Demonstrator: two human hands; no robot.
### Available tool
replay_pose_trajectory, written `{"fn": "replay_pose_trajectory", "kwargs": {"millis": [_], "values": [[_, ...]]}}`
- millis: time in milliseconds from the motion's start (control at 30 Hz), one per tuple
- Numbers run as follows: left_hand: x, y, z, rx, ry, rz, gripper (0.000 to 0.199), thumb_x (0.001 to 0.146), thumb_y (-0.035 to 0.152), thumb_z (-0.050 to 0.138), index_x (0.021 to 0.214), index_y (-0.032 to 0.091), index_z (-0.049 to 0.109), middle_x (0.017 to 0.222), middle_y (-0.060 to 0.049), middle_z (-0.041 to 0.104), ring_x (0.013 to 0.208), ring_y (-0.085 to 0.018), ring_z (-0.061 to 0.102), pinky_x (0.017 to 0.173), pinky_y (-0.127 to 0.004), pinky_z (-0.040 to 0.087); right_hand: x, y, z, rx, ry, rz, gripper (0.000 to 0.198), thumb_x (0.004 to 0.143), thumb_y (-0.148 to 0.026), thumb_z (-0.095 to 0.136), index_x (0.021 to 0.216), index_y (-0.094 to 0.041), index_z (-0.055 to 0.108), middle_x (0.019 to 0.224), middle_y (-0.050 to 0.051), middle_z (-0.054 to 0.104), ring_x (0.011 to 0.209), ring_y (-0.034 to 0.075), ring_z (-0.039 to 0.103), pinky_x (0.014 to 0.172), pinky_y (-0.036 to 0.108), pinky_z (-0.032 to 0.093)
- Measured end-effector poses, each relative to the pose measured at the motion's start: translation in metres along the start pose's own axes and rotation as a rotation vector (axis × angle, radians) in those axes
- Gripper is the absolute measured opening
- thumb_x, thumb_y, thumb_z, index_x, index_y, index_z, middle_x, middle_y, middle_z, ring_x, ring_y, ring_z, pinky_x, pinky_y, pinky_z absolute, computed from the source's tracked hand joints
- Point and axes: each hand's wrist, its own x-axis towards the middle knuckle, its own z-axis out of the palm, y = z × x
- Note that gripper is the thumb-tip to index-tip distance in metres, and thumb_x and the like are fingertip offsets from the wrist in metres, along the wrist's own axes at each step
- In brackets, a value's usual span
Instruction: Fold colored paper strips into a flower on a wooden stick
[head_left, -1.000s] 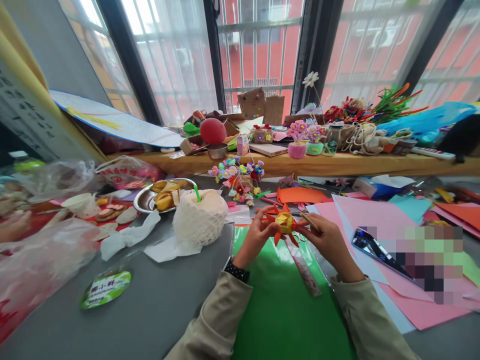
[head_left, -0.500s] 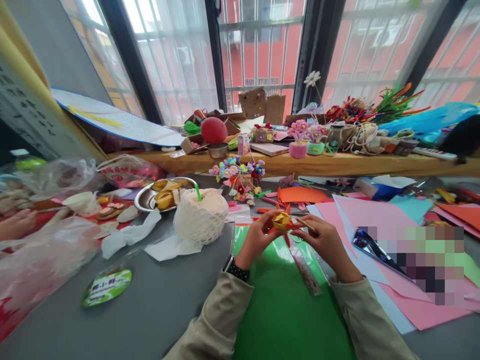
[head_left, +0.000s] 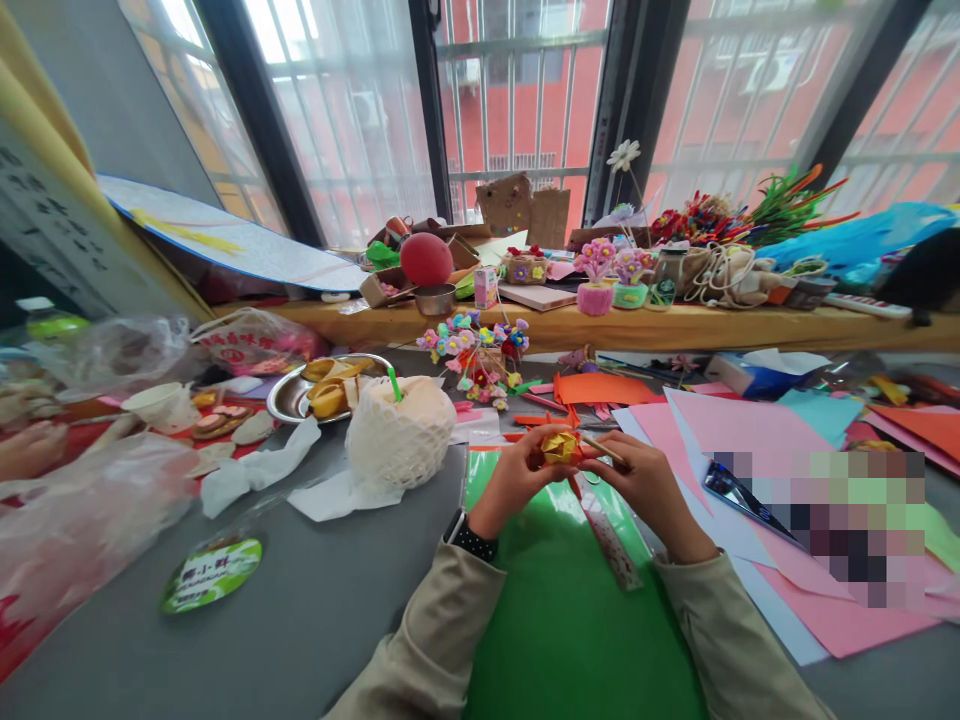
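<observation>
My left hand point(head_left: 516, 470) is closed around a small gold folded-paper flower point(head_left: 559, 448) with orange-red paper parts about it. In my right hand point(head_left: 643, 478) a thin wooden stick point(head_left: 604, 451) is pinched, its tip close to the flower's right side; whether it touches is hard to tell. Both hands are above a glossy green mat point(head_left: 581, 620). A clear ruler with a reddish pattern point(head_left: 611, 540) lies slanted on the mat under them. Strips of orange paper point(head_left: 536, 425) lie just beyond my hands.
To the left stand a netted white coconut point(head_left: 401, 435) with a green straw and a metal bowl point(head_left: 281, 400) of bananas. Pink paper sheets point(head_left: 750, 445) and a phone point(head_left: 750, 500) lie right. Behind are pipe-cleaner flowers point(head_left: 480, 350). Another person's hand point(head_left: 34, 450) shows far left.
The gold flower has turned slightly and shifted a little left and down in my left hand. My right hand, still with the stick, has moved slightly left along with it.
</observation>
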Motion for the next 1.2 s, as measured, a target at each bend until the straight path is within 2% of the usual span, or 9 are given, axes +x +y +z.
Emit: {"fn": "replay_pose_trajectory", "kwargs": {"millis": [500, 933, 1067, 1133, 1200], "values": [[-0.002, -0.005, -0.002, 0.124, -0.056, 0.01, 0.041, 0.062, 0.028, 0.063, 0.1, 0.018, 0.05, 0.086, -0.002, 0.057, 0.073, -0.011, 0.054, 0.063, -0.02, 0.043, -0.002, 0.003, 0.004, -0.006, -0.049, -0.019, 0.021, 0.073, -0.036, 0.053, 0.073, -0.019, 0.064, 0.072, 0.004, 0.063, 0.063, 0.015, 0.058, 0.055, 0.024, 0.044], [-0.003, -0.008, -0.001, 0.2, -0.059, 0.004, 0.043, 0.062, 0.031, 0.063, 0.102, 0.018, 0.051, 0.089, -0.003, 0.059, 0.075, -0.013, 0.054, 0.065, -0.022, 0.043, 0.0, 0.0, 0.0, -0.039, -0.073, 0.019, 0.017, 0.07, -0.034, 0.058, 0.069, -0.019, 0.064, 0.065, 0.002, 0.06, 0.058, 0.014, 0.054, 0.05, 0.022, 0.04], [-0.003, -0.003, -0.005, 0.218, -0.115, -0.012, 0.042, 0.062, 0.029, 0.063, 0.101, 0.017, 0.052, 0.088, -0.003, 0.06, 0.074, -0.014, 0.056, 0.065, -0.023, 0.043, 0.0, -0.002, 0.001, -0.028, -0.099, 0.016, 0.015, 0.068, -0.034, 0.059, 0.07, -0.02, 0.064, 0.066, 0.002, 0.06, 0.06, 0.014, 0.054, 0.053, 0.023, 0.04], [-0.003, 0.001, -0.008, 0.243, -0.142, -0.012, 0.043, 0.061, 0.029, 0.063, 0.101, 0.017, 0.053, 0.09, -0.004, 0.061, 0.077, -0.016, 0.056, 0.067, -0.025, 0.044, 0.0, -0.003, 0.004, -0.036, -0.103, 0.008, 0.017, 0.068, -0.035, 0.059, 0.072, -0.019, 0.064, 0.066, 0.002, 0.06, 0.059, 0.014, 0.054, 0.053, 0.023, 0.04], [-0.002, 0.004, -0.011, 0.27, -0.147, 0.017, 0.047, 0.061, 0.029, 0.064, 0.105, 0.019, 0.052, 0.102, -0.006, 0.058, 0.089, -0.019, 0.055, 0.076, -0.028, 0.042, 0.001, -0.004, 0.008, -0.051, -0.092, 0.011, 0.018, 0.07, -0.036, 0.057, 0.071, -0.018, 0.063, 0.065, 0.002, 0.06, 0.057, 0.013, 0.054, 0.051, 0.022, 0.04]]}}
